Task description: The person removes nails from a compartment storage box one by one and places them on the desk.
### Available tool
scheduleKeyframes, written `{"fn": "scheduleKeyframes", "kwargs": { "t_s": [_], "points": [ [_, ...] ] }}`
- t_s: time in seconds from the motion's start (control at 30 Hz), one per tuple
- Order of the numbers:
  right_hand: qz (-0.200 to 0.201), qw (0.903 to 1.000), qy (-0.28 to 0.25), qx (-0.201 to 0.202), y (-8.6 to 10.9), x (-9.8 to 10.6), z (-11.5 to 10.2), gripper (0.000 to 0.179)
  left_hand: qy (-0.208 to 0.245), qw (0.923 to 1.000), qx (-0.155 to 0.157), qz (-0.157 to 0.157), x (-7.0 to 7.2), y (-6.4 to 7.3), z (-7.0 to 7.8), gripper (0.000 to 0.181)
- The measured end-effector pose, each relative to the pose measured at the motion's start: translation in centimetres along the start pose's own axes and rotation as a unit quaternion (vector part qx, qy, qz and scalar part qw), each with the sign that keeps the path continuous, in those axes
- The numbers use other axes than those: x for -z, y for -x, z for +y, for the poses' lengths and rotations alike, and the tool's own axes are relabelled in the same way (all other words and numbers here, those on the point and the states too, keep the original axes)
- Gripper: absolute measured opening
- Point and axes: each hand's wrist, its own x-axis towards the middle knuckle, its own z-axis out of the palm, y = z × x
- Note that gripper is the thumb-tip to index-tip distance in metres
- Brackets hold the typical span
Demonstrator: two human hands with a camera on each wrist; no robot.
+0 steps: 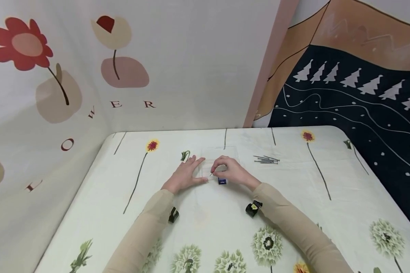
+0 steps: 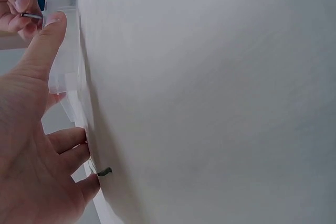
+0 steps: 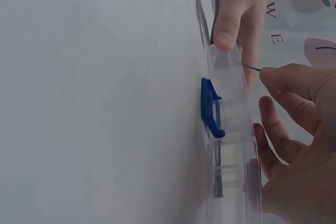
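Note:
A clear plastic box [image 1: 229, 150] with a blue latch [image 3: 208, 108] on its near side lies on the table. My left hand [image 1: 186, 175] spreads its fingers at the box's left side, and the thumb touches its near left corner. Between thumb and fingertips my right hand [image 1: 231, 171] pinches a thin metal nail [image 3: 250, 67], tilted over the left part of the box. Inside the box, dark slender pieces [image 3: 218, 182] show through the wall in the right wrist view. The box's lid is hard to make out against the pale cloth.
Several loose nails [image 1: 267, 159] lie in a small pile to the right of the box. A white cloth [image 1: 205, 235] printed with flowers covers the table. Printed fabric walls [image 1: 191, 76] rise behind the table and at its left.

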Motion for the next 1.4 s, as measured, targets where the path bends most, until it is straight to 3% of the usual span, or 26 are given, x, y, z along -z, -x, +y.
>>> {"fn": "scheduleKeyframes", "kwargs": {
  "t_s": [1.07,1.4],
  "points": [
    [0.058,0.9964,-0.004,-0.062,4.9,5.4,2.4,0.009,0.001,1.0000,-0.008,0.003,-0.1,0.0,-0.1,0.085],
    [0.068,0.9951,0.021,-0.069,6.4,6.9,3.1,0.007,0.004,1.0000,-0.007,0.002,-0.1,0.0,0.0,0.085]
  ]
}}
